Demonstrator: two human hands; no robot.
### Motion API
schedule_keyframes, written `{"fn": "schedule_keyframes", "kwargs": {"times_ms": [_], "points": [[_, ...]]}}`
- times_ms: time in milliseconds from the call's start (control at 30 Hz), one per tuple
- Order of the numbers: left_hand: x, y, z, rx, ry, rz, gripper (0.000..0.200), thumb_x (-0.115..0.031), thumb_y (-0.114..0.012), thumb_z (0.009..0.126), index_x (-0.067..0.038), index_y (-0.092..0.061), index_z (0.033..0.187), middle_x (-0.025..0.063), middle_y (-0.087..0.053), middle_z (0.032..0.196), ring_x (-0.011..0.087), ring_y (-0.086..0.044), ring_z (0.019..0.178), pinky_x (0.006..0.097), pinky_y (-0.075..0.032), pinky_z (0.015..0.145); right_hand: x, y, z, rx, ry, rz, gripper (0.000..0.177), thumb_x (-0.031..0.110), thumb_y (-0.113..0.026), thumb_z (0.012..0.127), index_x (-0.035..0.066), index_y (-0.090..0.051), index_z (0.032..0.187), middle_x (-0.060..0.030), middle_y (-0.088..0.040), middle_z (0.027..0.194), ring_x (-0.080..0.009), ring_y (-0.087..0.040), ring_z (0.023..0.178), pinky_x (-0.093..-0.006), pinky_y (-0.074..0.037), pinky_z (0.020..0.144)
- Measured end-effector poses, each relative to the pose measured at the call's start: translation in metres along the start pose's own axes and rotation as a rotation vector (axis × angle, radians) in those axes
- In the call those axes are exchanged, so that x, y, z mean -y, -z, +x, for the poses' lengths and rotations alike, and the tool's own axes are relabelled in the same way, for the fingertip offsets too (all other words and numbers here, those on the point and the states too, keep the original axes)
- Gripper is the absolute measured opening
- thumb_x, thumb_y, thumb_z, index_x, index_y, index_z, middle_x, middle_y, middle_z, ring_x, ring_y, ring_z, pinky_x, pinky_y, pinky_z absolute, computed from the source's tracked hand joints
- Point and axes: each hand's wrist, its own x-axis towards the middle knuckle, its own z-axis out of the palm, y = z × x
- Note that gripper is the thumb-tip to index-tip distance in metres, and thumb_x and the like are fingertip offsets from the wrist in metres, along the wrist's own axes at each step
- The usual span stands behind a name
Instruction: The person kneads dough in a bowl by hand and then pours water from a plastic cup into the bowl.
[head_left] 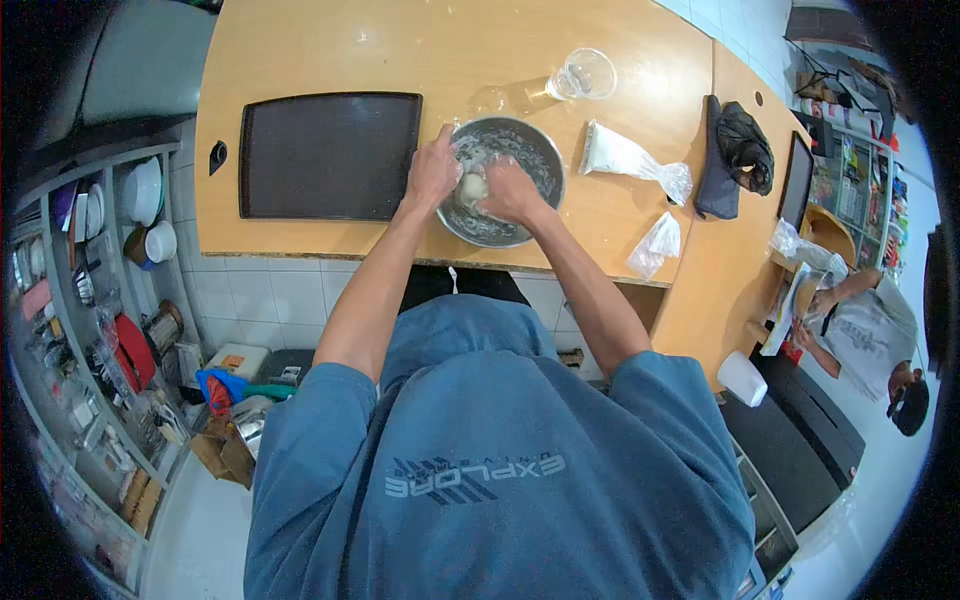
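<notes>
A metal mixing bowl (548,160) stands near the front edge of the table, its inside smeared with white flour paste. My left hand (434,172) grips the bowl's left rim, the thumb side toward the inside. Down in the bowl, my right hand (508,192) has its fingers curled against a pale lump of dough (472,190). Part of the dough and some of my right fingertips are hidden. Just left of the bowl lies a black baking tray (330,156).
Behind the bowl is a clear plastic cup (588,75). To the right lie a bag of white powder (625,160), a smaller plastic bag (657,245) and a dark cloth (716,165). Another person (865,330) works at far right. Shelves (95,330) line the left.
</notes>
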Motion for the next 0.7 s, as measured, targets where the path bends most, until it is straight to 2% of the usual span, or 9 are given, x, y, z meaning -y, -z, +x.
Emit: {"fn": "schedule_keyframes", "kwargs": {"times_ms": [67, 167, 200, 300, 400, 500, 600, 700], "points": [[-0.005, 0.007, 0.001, -0.009, 0.005, 0.005, 0.028, -0.003, -0.063, 0.086, -0.001, -0.053, 0.112, 0.0305, -0.067, 0.080, 0.0509, -0.065, 0.083, 0.0586, -0.051, 0.072, -0.016, -0.005, 0.001, -0.149, 0.074, 0.090, 0.070, 0.027, -0.079, 0.069, 0.001, -0.057, 0.130, -0.0271, -0.065, 0.118, -0.0435, -0.060, 0.115, -0.0489, -0.052, 0.094], [0.001, 0.000, -0.009, 0.005, -0.015, 0.001, 0.027, -0.002, -0.063, 0.087, -0.001, -0.053, 0.112, 0.0306, -0.066, 0.082, 0.0512, -0.065, 0.084, 0.0583, -0.051, 0.072, -0.017, 0.021, -0.025, -0.173, -0.028, 0.655, 0.060, 0.019, -0.076, 0.069, -0.002, -0.057, 0.122, -0.0272, -0.065, 0.116, -0.0406, -0.063, 0.111, -0.0440, -0.052, 0.092], [-0.002, 0.002, -0.006, -0.006, -0.015, -0.007, 0.027, -0.004, -0.063, 0.088, -0.001, -0.053, 0.113, 0.0309, -0.066, 0.082, 0.0512, -0.065, 0.084, 0.0581, -0.051, 0.072, -0.020, 0.023, -0.022, -0.193, -0.090, 0.625, 0.050, 0.012, -0.072, 0.071, -0.002, -0.057, 0.116, -0.0266, -0.063, 0.119, -0.0372, -0.064, 0.112, -0.0413, -0.050, 0.095], [-0.008, 0.006, -0.011, -0.010, -0.010, -0.029, 0.028, -0.004, -0.063, 0.089, -0.001, -0.052, 0.114, 0.0311, -0.066, 0.084, 0.0513, -0.064, 0.085, 0.0577, -0.050, 0.071, -0.026, 0.015, -0.025, -0.299, -0.052, 0.714, 0.057, 0.009, -0.070, 0.072, -0.004, -0.055, 0.125, -0.0256, -0.063, 0.122, -0.0359, -0.063, 0.115, -0.0398, -0.048, 0.100], [-0.007, 0.006, -0.012, -0.006, -0.018, -0.029, 0.028, -0.001, -0.063, 0.087, -0.002, -0.051, 0.112, 0.0304, -0.067, 0.085, 0.0509, -0.065, 0.086, 0.0579, -0.051, 0.071, -0.037, 0.002, -0.016, -0.252, 0.028, 0.709, 0.066, 0.006, -0.069, 0.072, -0.007, -0.052, 0.135, -0.0248, -0.062, 0.126, -0.0354, -0.062, 0.118, -0.0393, -0.047, 0.103], [-0.008, 0.005, -0.010, -0.002, -0.003, -0.016, 0.027, -0.002, -0.063, 0.087, -0.002, -0.050, 0.111, 0.0305, -0.067, 0.085, 0.0509, -0.065, 0.086, 0.0579, -0.051, 0.071, -0.039, 0.001, -0.015, -0.194, -0.003, 0.717, 0.073, 0.008, -0.068, 0.073, -0.009, -0.047, 0.141, -0.0248, -0.062, 0.129, -0.0346, -0.062, 0.119, -0.0384, -0.046, 0.105], [-0.005, 0.003, -0.009, 0.006, 0.002, -0.029, 0.027, -0.004, -0.063, 0.088, -0.003, -0.050, 0.112, 0.0305, -0.066, 0.084, 0.0515, -0.065, 0.086, 0.0583, -0.051, 0.071, -0.035, 0.008, -0.017, -0.221, -0.012, 0.764, 0.060, 0.015, -0.071, 0.077, -0.009, -0.057, 0.130, -0.0266, -0.066, 0.120, -0.0350, -0.063, 0.116, -0.0391, -0.048, 0.102], [-0.002, 0.001, -0.010, 0.008, 0.015, -0.038, 0.026, -0.008, -0.062, 0.091, -0.005, -0.051, 0.115, 0.0306, -0.065, 0.084, 0.0532, -0.063, 0.086, 0.0596, -0.050, 0.073, -0.022, 0.016, -0.013, -0.235, -0.151, 0.769, 0.044, 0.025, -0.074, 0.080, -0.007, -0.069, 0.110, -0.0293, -0.070, 0.106, -0.0409, -0.068, 0.103, -0.0423, -0.053, 0.091]]}}
